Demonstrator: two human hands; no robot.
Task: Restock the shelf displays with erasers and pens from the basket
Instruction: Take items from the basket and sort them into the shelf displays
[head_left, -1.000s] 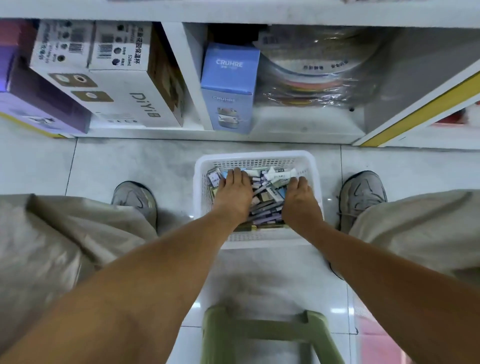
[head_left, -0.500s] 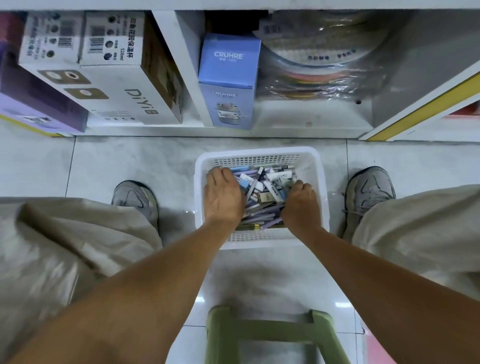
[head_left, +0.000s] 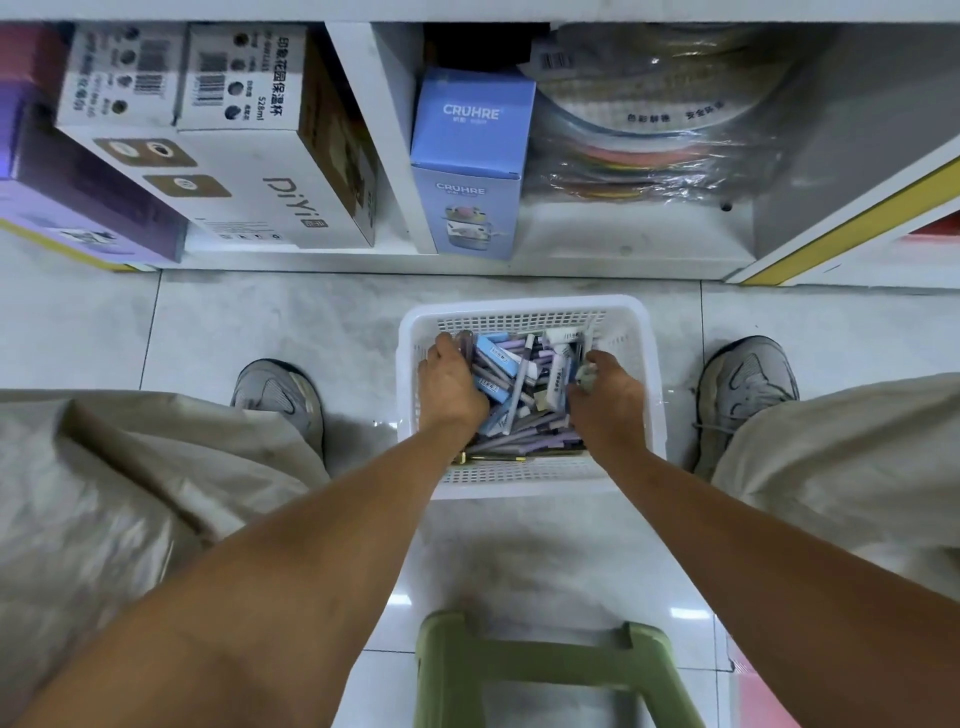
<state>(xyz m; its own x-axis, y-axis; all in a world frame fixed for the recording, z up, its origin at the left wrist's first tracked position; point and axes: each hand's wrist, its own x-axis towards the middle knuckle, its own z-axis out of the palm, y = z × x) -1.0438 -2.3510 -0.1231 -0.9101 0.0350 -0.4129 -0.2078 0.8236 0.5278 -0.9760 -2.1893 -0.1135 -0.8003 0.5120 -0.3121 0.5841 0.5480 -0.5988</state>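
white mesh basket (head_left: 644, 364), blue erasers (head_left: 496, 356), green stool (head_left: 545, 662)

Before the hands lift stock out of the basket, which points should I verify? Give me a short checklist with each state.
1. Left hand is inside the white basket: ok.
2. Right hand is inside it too: ok.
3. Right hand grips a small pale item: ok; which item, cannot tell.
4. Left hand holds pens: cannot tell.
5. Basket sits flat on the floor tiles: ok.

White mesh basket (head_left: 530, 306) heaped with erasers (head_left: 496, 356) and pens (head_left: 521, 387)
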